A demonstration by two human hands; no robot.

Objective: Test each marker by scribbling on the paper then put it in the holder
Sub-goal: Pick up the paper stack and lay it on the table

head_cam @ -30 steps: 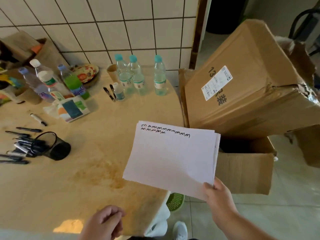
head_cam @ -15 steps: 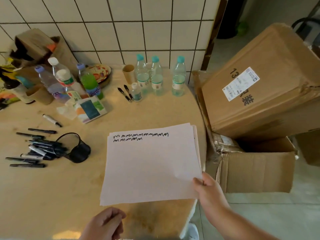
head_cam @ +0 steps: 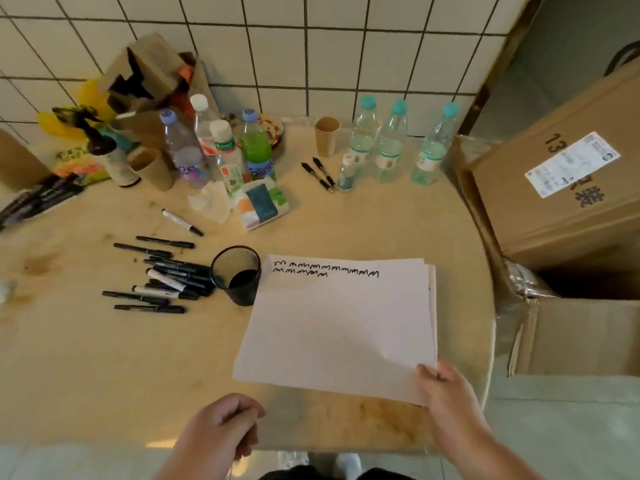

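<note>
Paper stack (head_cam: 341, 327) had come down flat beside the black mesh holder (head_cam: 237, 275). Right hand (head_cam: 441, 388) pinched its 5 o'clock corner; left hand (head_cam: 221, 427) was loosely curled, empty. Slim black markers (head_cam: 166, 278) lay at holder's 9 o'clock.

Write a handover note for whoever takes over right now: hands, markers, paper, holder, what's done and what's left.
Right hand pinches the near right corner of the paper stack. Left hand is loosely curled and holds nothing.
The mesh holder stands upright at the paper's left edge and looks empty.
The markers lie loose on the table, left of the holder.
Done: two scribble lines along the top of the sheet.
Left: test each marker, then put it in the holder.
</note>
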